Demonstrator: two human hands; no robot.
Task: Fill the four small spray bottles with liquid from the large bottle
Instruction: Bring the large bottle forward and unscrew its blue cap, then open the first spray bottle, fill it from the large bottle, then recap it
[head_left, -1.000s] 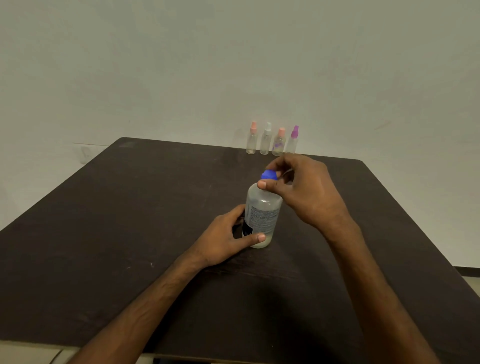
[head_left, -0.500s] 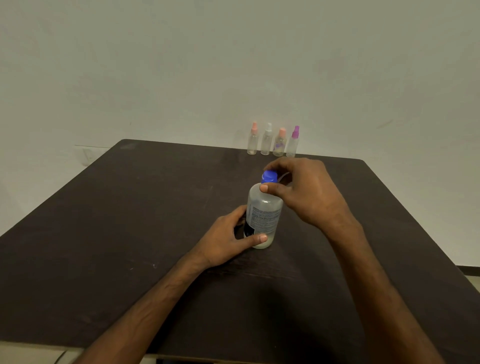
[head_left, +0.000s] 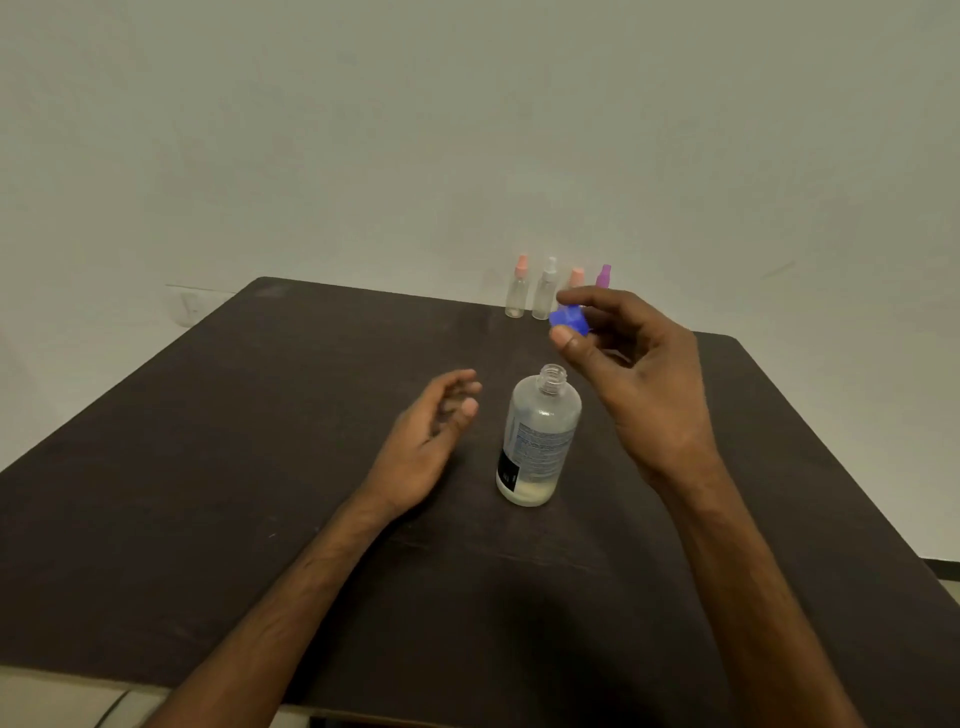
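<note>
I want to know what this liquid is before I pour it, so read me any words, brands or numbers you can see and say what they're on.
Nothing here can be read out.
On the large bottle, the pale label has lines of fine print, too small and blurred to read.
Its black patch has pale marks, also unreadable.
The small spray bottles and the blue cap show no text.

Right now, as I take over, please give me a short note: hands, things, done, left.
Left hand: open, beside the large bottle, not touching.
Right hand: pinches the blue cap above the bottle's open neck.
Large bottle: upright on the dark table.
Four small spray bottles: row at the far edge, spray tops on.
Done: cap off. Left: uncap and fill all four.
</note>
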